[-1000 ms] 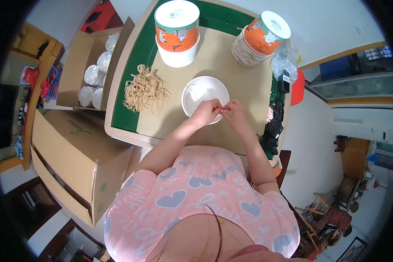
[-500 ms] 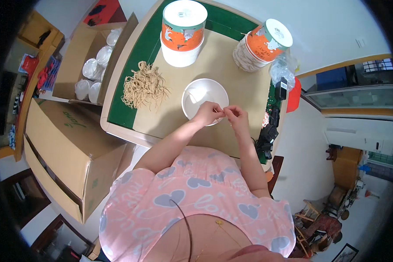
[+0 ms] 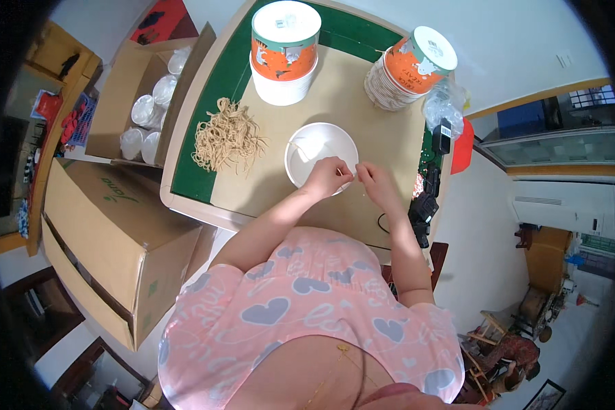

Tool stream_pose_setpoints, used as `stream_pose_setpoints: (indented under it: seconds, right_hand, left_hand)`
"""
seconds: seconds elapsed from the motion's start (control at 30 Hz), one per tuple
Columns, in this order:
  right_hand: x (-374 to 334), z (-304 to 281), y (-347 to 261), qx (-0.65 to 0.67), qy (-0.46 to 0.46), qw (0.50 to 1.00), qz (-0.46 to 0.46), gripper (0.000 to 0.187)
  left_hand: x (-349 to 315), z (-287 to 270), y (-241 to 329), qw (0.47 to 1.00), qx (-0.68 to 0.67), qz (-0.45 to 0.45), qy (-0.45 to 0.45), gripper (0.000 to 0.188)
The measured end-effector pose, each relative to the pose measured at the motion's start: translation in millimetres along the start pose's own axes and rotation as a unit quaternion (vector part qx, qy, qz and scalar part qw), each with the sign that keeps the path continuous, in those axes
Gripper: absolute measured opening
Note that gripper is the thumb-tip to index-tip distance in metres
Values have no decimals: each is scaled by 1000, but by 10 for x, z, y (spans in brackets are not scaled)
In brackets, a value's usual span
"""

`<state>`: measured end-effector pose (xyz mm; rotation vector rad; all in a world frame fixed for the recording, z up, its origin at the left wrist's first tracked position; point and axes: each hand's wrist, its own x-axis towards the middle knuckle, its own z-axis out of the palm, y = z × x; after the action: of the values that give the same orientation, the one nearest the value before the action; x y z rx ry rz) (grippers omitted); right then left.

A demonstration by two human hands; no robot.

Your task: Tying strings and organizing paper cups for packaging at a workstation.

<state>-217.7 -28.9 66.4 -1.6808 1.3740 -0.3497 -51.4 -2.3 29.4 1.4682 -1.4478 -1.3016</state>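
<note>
A round white paper tub sits open side up on the table in front of me. At its near right rim my left hand is closed, thumb and fingers pinched together. Just to the right, my right hand is also closed in a pinch, close to the left fingertips. Whatever the fingers hold is too small to make out. A thin pale line, perhaps a cord, shows inside the tub. On the left lies a loose heap of beige cords.
Two upside-down stacks of orange-and-white printed tubs, a left stack and a right stack, stand at the back. Black devices and a clear plastic bag line the right edge. Left of the table are cardboard boxes.
My right hand has shifted slightly right and its forearm has swung outward. The left hand stays almost where it was, and the tub has not moved.
</note>
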Motion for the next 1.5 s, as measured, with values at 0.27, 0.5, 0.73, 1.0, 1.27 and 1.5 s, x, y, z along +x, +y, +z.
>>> stream_pose_setpoints:
  seconds: [0.27,0.5,0.73,1.0,1.27,1.5]
  right_hand:
    - [10,-13,183,54,-6,997,-60,18]
    - [29,-91,-13,-3,-7,993,-117,10]
    - [105,-91,-67,-118,15,972,-202,9]
    - [159,-97,-91,-153,-7,966,-209,8]
    - [147,-86,11,-187,-27,964,-189,8]
    - [101,-41,111,-99,-19,974,-201,8]
  left_hand:
    - [18,-25,17,1000,7,-2,0,15]
    - [-137,-162,25,971,223,69,-60,16]
    - [53,-566,162,949,218,83,210,22]
    - [147,-10,-222,978,156,137,17,30]
    - [187,76,-327,986,-114,-66,-102,14]
    - [165,71,-340,999,-7,8,-54,14]
